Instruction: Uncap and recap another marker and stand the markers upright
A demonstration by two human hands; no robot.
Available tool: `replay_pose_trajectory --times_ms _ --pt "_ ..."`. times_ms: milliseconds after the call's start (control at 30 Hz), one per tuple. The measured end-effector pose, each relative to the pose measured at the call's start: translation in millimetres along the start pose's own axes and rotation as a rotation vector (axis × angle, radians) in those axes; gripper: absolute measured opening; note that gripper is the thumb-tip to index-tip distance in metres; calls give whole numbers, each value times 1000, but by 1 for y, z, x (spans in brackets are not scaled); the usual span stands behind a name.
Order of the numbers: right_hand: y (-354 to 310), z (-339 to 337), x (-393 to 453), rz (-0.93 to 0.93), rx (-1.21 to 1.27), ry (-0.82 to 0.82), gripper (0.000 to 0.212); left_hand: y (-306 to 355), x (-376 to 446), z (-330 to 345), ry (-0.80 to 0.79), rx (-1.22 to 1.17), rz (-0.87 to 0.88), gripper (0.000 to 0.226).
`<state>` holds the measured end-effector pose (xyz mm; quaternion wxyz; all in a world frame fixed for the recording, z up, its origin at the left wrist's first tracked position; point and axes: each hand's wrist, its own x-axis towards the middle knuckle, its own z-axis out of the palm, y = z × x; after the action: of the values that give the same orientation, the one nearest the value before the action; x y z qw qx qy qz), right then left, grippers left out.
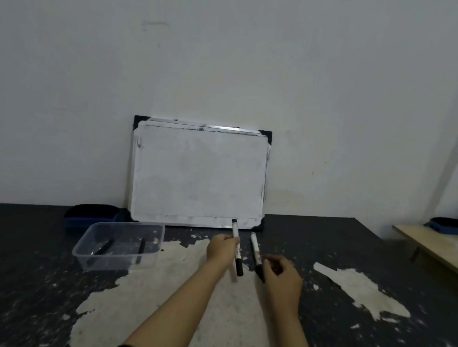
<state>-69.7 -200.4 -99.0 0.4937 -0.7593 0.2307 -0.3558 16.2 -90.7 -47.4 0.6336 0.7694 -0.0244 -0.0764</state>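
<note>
Overhead, head view: left hand (221, 248) gripped one marker (236, 247) upright-tilted, just before whiteboard (199, 174). Right hand (282, 275) pinched second marker (256, 254) near its dark lower end, beside first. Clear tub (93, 246) left of hands held two pens on peeling dark table (27, 279).

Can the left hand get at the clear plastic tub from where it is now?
Probably yes: the clear plastic tub sits open-topped just left of the left hand, nothing between them, though that hand already grips a marker.
</note>
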Motion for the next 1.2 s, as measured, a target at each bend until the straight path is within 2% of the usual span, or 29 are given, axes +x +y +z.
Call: replay_pose_trajectory --times_ms 300,500,633,800,1000,1100,1200 --pt "3 6 -3 43 -77 -19 17 -4 26 28 -5 244 -105 32" --pt "5 6 -1 20 -96 -5 15 -14 24 33 59 408 26 39" --pt "4 5 -1 13 -98 -11 14 -18 21 37 95 482 55 44" --pt "1 4 -2 15 -112 -17 15 -15 22 39 105 511 11 58" --pt "-3 3 -4 27 -107 -11 13 -16 19 35 100 541 19 62" --pt "-4 3 -5 34 -78 -7 12 -17 14 30 78 515 23 59" --pt "-6 2 -7 31 -40 1 16 -20 3 21 46 461 81 43"
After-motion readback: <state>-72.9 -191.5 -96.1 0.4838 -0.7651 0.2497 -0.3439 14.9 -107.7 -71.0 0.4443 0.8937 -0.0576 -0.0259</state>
